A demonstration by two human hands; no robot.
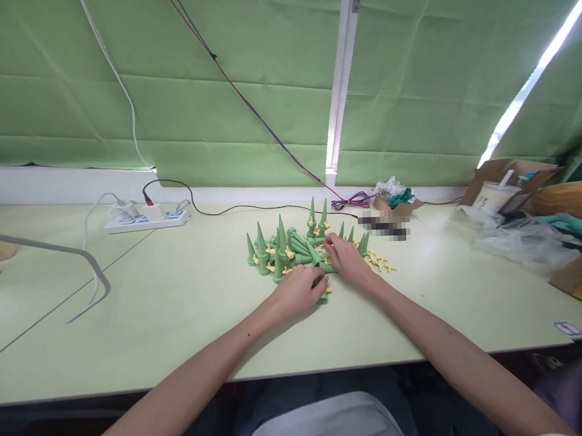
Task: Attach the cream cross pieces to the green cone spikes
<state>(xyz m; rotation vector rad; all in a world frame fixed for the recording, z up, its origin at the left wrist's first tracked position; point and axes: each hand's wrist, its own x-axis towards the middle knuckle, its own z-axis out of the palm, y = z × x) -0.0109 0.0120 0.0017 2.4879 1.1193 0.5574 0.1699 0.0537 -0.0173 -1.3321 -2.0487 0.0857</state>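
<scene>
Among a cluster of green plastic cones, my left hand (300,287) is closed, its fingers curled around a green cone (322,299) whose wide end shows below them. My right hand (347,257) reaches in from the right with fingertips pinched together. What sits between them is too small to make out. Several upright green cones (262,251) with small yellow pieces at their sides stand to the left, and more cones (312,218) stand behind. Between them, other cones (299,243) lie in a heap. Loose small yellow pieces (379,261) are scattered beyond my right hand.
A white power strip (148,218) with plugs lies at the back left, its black cable (233,210) running along the table. Bundled wires (352,201) and a small cardboard box (398,206) are at the back. On the right are a drink cup (493,198) and plastic bags (525,241).
</scene>
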